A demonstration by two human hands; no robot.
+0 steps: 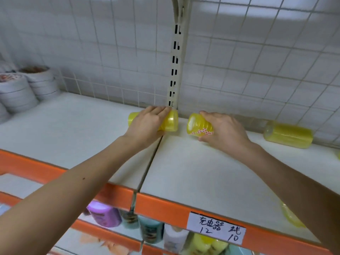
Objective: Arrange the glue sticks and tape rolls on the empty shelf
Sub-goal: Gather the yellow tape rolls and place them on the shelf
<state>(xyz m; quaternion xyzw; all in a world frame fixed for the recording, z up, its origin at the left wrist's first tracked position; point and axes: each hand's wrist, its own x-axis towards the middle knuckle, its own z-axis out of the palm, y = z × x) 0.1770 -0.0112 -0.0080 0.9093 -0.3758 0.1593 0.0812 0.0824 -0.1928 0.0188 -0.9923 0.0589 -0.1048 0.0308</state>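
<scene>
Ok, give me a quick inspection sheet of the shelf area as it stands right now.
Surface: white shelf with orange front edge, mostly bare, seam down the middle.
Job's things: three yellow tape stacks lying on their sides at the back: one under the left hand, the left stack; one in the right hand, the middle stack; a right stack lying free. No glue sticks seen.
Clutter: white tape rolls piled far left.
Grippers: both hands on stacks.
Cables: nothing seen.
Surroundings: wire grid back, slotted upright, handwritten price label, bottles on the shelf below.
</scene>
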